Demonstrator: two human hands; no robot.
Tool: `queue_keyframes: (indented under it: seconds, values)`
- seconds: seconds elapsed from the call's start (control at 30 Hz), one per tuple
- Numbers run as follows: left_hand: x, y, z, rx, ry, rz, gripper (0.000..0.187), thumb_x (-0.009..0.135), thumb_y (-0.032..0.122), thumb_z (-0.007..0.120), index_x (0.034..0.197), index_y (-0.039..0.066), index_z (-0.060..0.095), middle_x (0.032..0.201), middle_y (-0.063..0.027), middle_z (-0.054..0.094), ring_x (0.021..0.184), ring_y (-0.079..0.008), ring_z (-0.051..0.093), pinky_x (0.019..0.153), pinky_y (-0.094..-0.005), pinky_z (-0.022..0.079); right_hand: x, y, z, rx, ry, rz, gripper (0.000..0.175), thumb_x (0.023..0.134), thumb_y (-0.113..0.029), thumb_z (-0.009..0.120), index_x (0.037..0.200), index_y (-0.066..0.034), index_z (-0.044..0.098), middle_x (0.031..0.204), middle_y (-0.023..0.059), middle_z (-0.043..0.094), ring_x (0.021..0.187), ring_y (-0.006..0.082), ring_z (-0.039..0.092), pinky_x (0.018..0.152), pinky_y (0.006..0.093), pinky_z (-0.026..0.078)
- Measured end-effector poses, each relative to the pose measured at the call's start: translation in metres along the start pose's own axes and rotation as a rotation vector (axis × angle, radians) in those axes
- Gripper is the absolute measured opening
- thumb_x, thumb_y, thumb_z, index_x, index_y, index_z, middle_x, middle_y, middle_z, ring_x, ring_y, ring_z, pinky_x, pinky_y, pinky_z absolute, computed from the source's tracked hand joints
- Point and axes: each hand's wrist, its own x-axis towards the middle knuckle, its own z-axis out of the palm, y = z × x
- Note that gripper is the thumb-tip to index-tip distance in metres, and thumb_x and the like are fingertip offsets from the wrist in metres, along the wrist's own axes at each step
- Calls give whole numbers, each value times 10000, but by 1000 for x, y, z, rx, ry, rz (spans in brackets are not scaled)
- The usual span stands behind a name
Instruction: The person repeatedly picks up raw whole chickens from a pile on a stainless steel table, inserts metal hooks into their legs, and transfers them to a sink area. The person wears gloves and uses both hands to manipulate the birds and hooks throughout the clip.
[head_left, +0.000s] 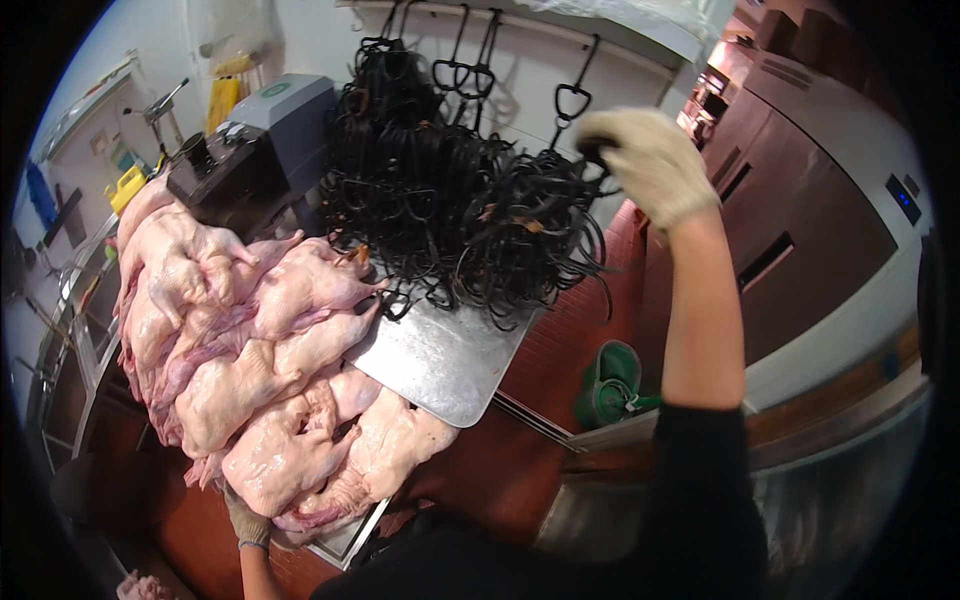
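Note:
Plucked raw poultry carcasses (247, 375), probably ducks, lie in a large heap before me. My gloved left hand (249, 519) is low at the heap's near edge, against the lowest carcass (281, 461). That carcass hides its fingers. Raised at the right, my gloved right hand (649, 169) is blurred, its fingers curled around a dark piece that looks like a black hook (596, 146). Just left of it, a black hook with a D-shaped handle (574, 101) hangs from the wall rail (517, 26). Below is a dense tangle of black hooks (450, 195).
The tangle rests partly on a metal tray (442, 360) beside the carcasses. A grey and black machine (259, 142) stands behind the heap. On the red floor (592, 292) lies a green object (615, 382). Large dark-panelled equipment (795, 217) stands at right.

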Motion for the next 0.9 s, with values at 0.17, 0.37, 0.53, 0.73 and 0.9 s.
queue_keyframes:
  seconds: [0.17,0.37,0.53,0.73,0.9]
  values:
    - [-5,5,-7,82,-30,-2,955,697,234,847,1469,23,327,1449,-185,457,1319,-319,478,1109,-408,386,-36,1,60,781,-329,512,364,889,-24,532,1209,-115,681,1173,89,712,1122,199,653,1002,283,483]
    - [-4,125,-40,601,85,78,872,718,137,723,1464,-58,316,1458,-260,431,1333,-409,446,1140,-435,346,-32,-5,21,601,-221,633,297,879,23,565,1123,-70,706,1072,93,720,977,168,681,853,288,540]
    - [24,279,22,-308,-494,370,867,780,272,792,1454,-80,376,1430,-275,495,1319,-354,507,1104,-440,405,-54,-57,69,1063,-67,396,320,909,34,540,1162,-115,669,1194,71,675,1170,208,609,1070,310,434]
    - [56,420,166,-249,-653,640,985,770,440,795,1452,-106,340,1431,-308,471,1332,-380,484,1116,-406,396,-95,-70,76,915,-173,782,287,909,-39,570,1151,-146,681,1155,122,686,1102,281,654,957,376,497]
    - [70,476,234,-132,-795,387,1007,635,589,774,1284,-140,526,1174,-317,641,1120,-381,643,962,-390,511,-116,-92,76,927,-155,845,280,859,-62,638,1134,-113,629,1181,102,609,1188,259,598,1027,346,455]
